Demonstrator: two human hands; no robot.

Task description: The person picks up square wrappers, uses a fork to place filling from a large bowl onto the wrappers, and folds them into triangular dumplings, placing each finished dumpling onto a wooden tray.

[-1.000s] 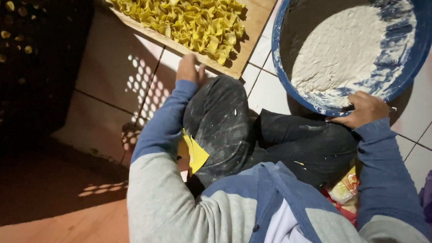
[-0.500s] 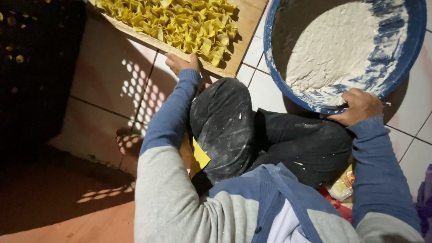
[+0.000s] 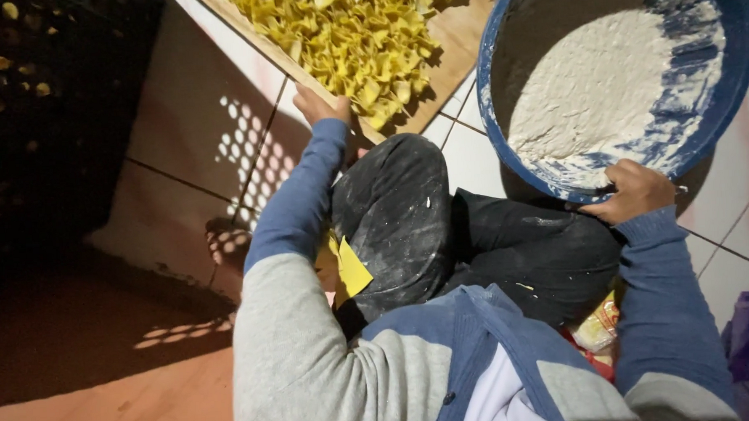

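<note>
The left hand (image 3: 319, 106) is gripping the wooden board's (image 3: 460, 59) near edge; the right hand (image 3: 635, 192) is clamping the flour basin's (image 3: 742, 47) rim beside it. Tilting could probably spill flour (image 3: 592, 87) or yellow dough pieces (image 3: 358, 34).

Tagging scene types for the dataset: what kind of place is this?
Probably a home floor used for food prep, not a workshop. The person sits on a tiled floor; the left hand grips a wooden board heaped with yellow dough pieces, and the right hand holds a blue flour basin.
</note>
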